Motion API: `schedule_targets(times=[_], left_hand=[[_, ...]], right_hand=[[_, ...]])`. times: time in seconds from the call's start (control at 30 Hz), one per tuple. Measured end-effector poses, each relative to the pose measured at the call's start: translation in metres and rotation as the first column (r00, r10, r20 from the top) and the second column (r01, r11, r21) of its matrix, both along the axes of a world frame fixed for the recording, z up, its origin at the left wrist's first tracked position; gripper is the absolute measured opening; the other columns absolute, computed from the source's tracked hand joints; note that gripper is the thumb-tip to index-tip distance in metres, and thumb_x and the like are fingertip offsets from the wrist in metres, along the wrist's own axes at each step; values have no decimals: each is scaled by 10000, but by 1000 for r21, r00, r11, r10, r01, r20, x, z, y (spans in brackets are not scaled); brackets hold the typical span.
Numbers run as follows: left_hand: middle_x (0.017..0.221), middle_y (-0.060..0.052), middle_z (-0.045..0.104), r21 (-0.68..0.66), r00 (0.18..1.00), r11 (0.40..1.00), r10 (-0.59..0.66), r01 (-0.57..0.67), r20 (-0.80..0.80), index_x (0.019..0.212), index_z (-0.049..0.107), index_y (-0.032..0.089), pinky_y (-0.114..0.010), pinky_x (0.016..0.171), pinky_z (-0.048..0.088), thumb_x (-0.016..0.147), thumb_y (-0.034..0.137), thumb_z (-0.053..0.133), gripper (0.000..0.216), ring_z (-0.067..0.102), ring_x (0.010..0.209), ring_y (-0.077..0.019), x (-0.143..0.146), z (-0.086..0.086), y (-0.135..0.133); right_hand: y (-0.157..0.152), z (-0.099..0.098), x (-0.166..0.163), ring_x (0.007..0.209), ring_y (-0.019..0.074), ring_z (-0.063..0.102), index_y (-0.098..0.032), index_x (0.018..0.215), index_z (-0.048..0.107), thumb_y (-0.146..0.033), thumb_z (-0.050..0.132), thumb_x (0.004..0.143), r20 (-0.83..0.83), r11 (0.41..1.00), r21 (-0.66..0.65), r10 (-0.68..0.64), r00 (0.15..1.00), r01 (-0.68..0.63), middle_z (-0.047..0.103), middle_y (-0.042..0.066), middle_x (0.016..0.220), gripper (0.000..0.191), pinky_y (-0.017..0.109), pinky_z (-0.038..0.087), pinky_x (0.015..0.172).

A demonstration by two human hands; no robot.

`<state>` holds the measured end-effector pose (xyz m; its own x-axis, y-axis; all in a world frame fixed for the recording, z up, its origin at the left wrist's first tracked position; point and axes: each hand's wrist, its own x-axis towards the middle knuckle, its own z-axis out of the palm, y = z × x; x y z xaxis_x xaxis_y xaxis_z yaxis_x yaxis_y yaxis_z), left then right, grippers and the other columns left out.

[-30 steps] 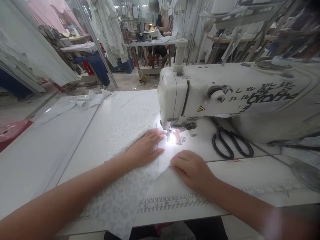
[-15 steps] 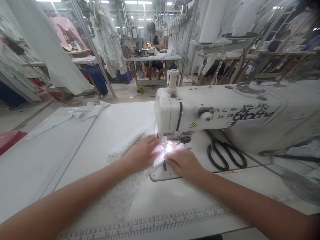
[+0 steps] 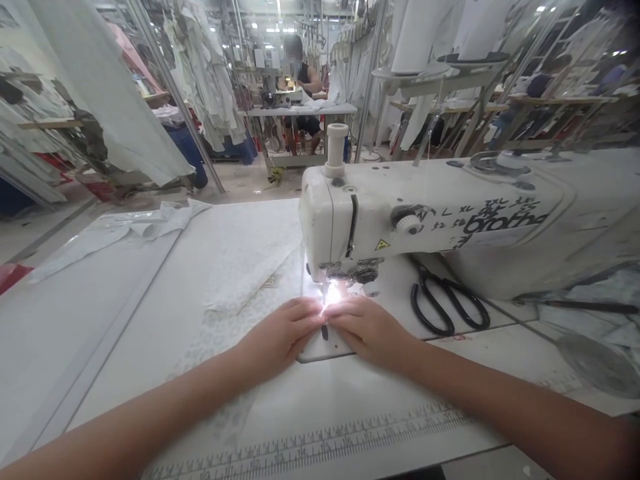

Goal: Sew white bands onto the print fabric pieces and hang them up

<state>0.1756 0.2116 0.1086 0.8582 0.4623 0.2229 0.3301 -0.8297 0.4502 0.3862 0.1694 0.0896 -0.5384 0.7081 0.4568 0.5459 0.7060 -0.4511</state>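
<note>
A white sewing machine (image 3: 325, 213) stands in front of me, its lamp glaring at the needle. Just before the needle, my left hand (image 3: 280, 337) is closed, its fingertips pinching the edge of a pale patterned fabric (image 3: 233, 290). My right hand (image 3: 375, 330) meets it from the other side, fingers pressed together at the same edge; glare hides the exact grip. The fabric spreads leftward over the table and runs under my left forearm, with one part folded over and a small label (image 3: 271, 282) by the fold.
Black-handled scissors (image 3: 447, 303) lie right of the needle, beneath the machine arm. A printed ruler scale (image 3: 320, 443) runs along the table's front. Pale cloth scraps (image 3: 145, 227) lie at the far left. Beyond, a person (image 3: 303, 80) sits at another machine among hanging garments.
My left hand has come back toward me and right, its fingers now closed beside my right hand's. The fabric's fold lies flatter and shows a label. The view has shifted slightly.
</note>
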Motion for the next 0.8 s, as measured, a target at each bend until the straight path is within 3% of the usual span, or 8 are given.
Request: schedule_targets(times=[0.17, 0.4, 0.67, 0.8], left_hand=[[1208, -41, 567, 29, 1000, 1000, -1, 2, -26, 1194, 534, 245, -411, 976, 434, 928, 182, 362, 322, 453, 1180, -209, -1, -2, 0], [1250, -38, 548, 39, 997, 999, -21, 24, -76, 1242, 503, 250, -420, 999, 423, 932, 185, 344, 355, 428, 1220, -211, -3, 2, -1], [1241, -25, 560, 41, 996, 999, -22, 26, -81, 1222, 521, 255, -431, 1026, 390, 940, 220, 342, 336, 453, 1198, -200, -2, 2, 12], [1224, -22, 569, 42, 996, 999, 5, -1, -89, 1163, 560, 238, -413, 1020, 394, 938, 250, 355, 305, 458, 1186, -200, 2, 6, 23]], right_hand=[[-3, 0, 5, 868, 179, 563, -171, 910, 608, -82, 469, 855, -82, 997, 26, -68, 994, 71, 644, 48, 947, 174, 342, 450, 758], [-11, 2, 1, 828, 189, 510, -134, 916, 609, -66, 429, 854, 71, 990, 120, -77, 995, 68, 607, 65, 861, 202, 346, 432, 742], [-6, 4, -1, 839, 212, 493, -138, 942, 607, -133, 389, 882, 188, 986, 102, -148, 971, 131, 594, 84, 882, 226, 366, 425, 751], [-1, 4, -1, 828, 236, 483, -127, 1052, 589, -192, 394, 886, 267, 976, 99, -215, 940, 195, 585, 111, 950, 264, 366, 423, 683]])
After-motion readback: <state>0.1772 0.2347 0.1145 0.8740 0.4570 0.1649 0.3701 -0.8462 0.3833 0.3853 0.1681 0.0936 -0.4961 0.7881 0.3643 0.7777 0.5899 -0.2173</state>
